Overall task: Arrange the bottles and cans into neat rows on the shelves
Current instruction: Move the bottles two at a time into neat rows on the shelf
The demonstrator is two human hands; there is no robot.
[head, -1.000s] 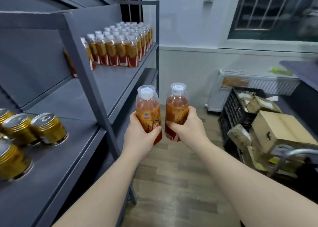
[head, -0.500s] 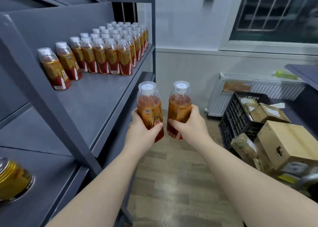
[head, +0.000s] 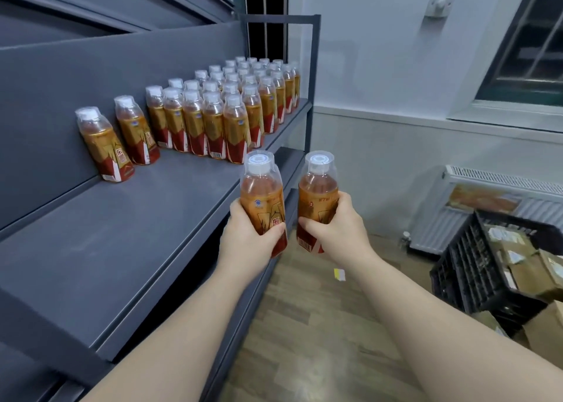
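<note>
My left hand (head: 248, 238) grips an amber tea bottle (head: 262, 192) with a white cap and orange-red label, held upright just off the front edge of the grey shelf (head: 122, 234). My right hand (head: 338, 234) grips a second, matching bottle (head: 318, 191) beside it, over the floor. Several identical bottles stand in rows (head: 237, 106) at the far end of the shelf. Two more bottles (head: 103, 148) (head: 135, 131) stand singly along the back wall, nearer to me.
A dark post (head: 310, 96) closes the shelf's far end. The near part of the shelf surface is bare. A black crate (head: 475, 267) with cardboard boxes sits on the wooden floor at the right, below a white radiator (head: 499, 197).
Both hands have risen with their bottles and come level with the upper shelf. The view has lifted, so the gold cans on the lower shelf have dropped out of sight.
</note>
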